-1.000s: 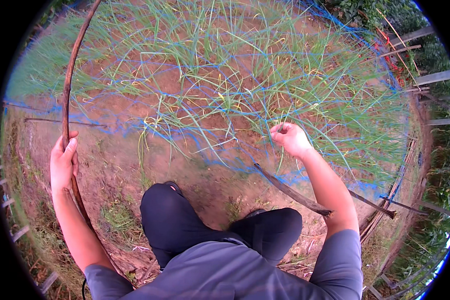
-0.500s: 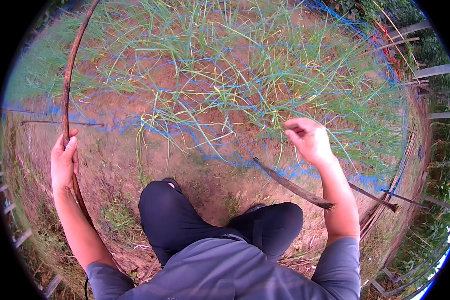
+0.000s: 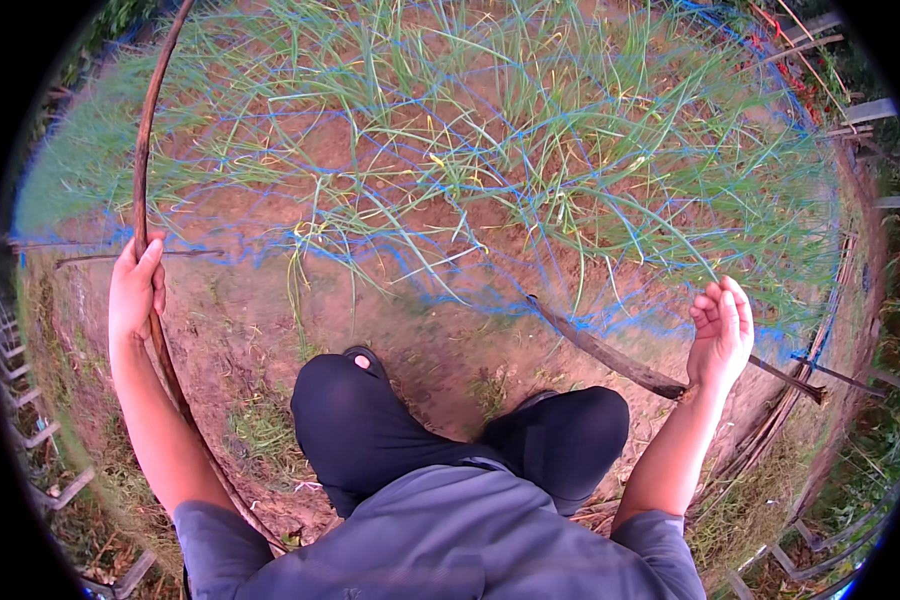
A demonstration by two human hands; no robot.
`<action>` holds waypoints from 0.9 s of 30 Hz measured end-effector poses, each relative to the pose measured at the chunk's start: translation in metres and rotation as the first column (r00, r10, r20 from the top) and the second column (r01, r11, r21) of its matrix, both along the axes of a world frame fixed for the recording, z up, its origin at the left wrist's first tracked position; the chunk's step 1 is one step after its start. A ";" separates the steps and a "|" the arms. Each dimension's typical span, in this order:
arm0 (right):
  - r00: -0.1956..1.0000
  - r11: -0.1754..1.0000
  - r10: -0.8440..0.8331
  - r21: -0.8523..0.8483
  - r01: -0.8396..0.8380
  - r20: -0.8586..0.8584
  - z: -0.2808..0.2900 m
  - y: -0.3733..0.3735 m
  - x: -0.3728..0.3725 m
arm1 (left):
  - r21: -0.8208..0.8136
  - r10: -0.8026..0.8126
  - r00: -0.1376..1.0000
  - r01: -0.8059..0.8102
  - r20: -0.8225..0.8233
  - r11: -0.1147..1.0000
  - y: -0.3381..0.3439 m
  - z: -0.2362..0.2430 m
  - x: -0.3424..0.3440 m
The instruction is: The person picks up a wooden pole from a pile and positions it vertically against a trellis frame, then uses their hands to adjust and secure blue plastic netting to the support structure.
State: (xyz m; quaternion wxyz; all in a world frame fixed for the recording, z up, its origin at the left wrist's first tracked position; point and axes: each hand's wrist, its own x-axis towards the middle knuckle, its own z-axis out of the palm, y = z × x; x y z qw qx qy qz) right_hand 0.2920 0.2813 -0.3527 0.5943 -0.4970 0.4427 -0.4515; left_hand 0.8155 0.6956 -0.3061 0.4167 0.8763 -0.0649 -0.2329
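My left hand [image 3: 137, 290] is wrapped around a long, curved wooden stick [image 3: 144, 150]. The stick stands up past the top of the view and runs down along my forearm. My right hand [image 3: 722, 335] is raised at the right with its fingers curled in and the thumb against them. Anything between those fingers is too small to make out. A leaf tip from the onion-like green plants [image 3: 560, 150] reaches close to its fingertips. Blue netting [image 3: 450, 300] is tangled through the plants and along the near edge of the bed.
A shorter curved stick [image 3: 610, 352] lies in front of my right knee. Another thin stick [image 3: 790, 378] lies beyond my right wrist. A thin twig [image 3: 140, 256] lies by my left hand. Bundled poles [image 3: 770, 430] run along the right side. Bent knees and dark trousers [image 3: 560, 440] show below.
My right hand has moved right and toward me, away from the plants, and its fingers have curled in. My left hand keeps its hold on the stick. The view has shifted slightly.
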 end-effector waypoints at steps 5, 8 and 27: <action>0.999 0.994 -0.034 0.102 0.034 -0.001 -0.015 0.012 -0.011 | 0.067 -0.047 0.998 0.043 0.050 0.997 -0.034 0.004 0.026; 1.000 0.993 -0.017 0.121 0.016 0.009 -0.017 0.018 -0.005 | 0.113 -0.097 0.992 0.087 0.086 0.990 -0.054 0.006 0.032; 0.997 0.990 0.070 0.122 -0.065 -0.035 -0.020 0.015 0.004 | 0.451 -0.298 0.921 0.161 0.250 0.878 -0.063 0.091 0.078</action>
